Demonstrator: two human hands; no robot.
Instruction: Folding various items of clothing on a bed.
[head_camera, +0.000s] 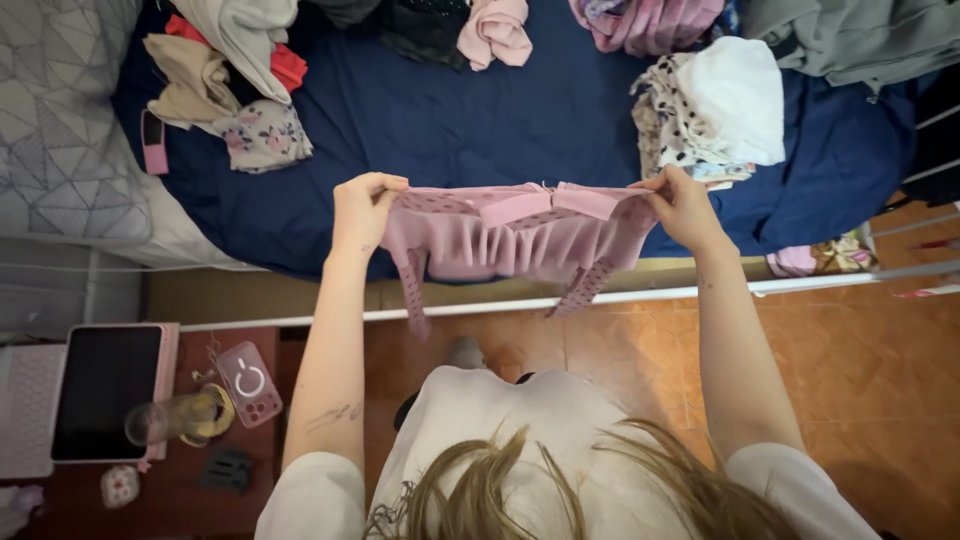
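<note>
A person's left hand and right hand each pinch a top corner of a pink ruffled garment, stretched over the near edge of the navy-covered bed.

Garment stretched between left hand and right hand, above the bed edge; 2 clothing piles behind; nightstand at left.
</note>
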